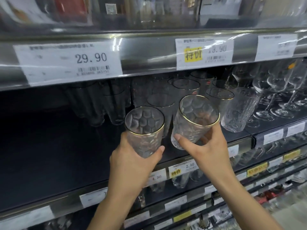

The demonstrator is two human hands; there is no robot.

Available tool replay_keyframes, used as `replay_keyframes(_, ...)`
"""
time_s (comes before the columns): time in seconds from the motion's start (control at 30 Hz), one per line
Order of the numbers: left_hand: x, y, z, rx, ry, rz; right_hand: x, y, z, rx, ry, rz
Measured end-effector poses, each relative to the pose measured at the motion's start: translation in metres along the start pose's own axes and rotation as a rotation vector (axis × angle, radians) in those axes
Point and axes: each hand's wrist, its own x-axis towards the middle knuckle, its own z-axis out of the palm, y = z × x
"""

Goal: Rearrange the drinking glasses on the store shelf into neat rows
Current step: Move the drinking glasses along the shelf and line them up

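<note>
Left grip [132,163], right grip [209,146] low on glasses [144,125].

The tumblers [144,120] are clear dimpled glass with shiny gold rims; paper price labels [69,62] sit behind glossy plastic.

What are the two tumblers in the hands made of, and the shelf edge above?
Left tumbler and right tumbler: clear glass by the look, see-through, with a dimpled hammered surface; the gold rim is probably a painted band. Shelf edge: seemingly grey metal behind a glossy clear plastic strip that catches glare.
</note>
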Motion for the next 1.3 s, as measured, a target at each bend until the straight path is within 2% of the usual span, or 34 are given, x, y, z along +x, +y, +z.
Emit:
replay_keyframes(0.2, -0.002, -0.032, -0.073, 0.041, 0.109, -0.043, -0.026, -0.029, 0.058, 0.045, -0.195, -0.045)
replay_keyframes(0.47, -0.002, -0.088, -0.18, 0.126, 0.243, -0.118, -0.053, -0.061, 0.174, 0.106, -0.402, -0.053)
replay_keyframes(0.77, 0.021, -0.155, -0.294, 0.177, 0.282, -0.18, -0.07, -0.083, 0.304, 0.103, -0.467, -0.004)
replay_keyframes(0.93, 0.045, -0.194, -0.344, 0.181, 0.23, -0.152, -0.077, -0.093, 0.368, 0.059, -0.511, 0.005)
replay_keyframes(1.3, 0.118, -0.264, -0.402, 0.144, 0.146, -0.055, -0.075, -0.115, 0.472, -0.04, -0.489, -0.01)
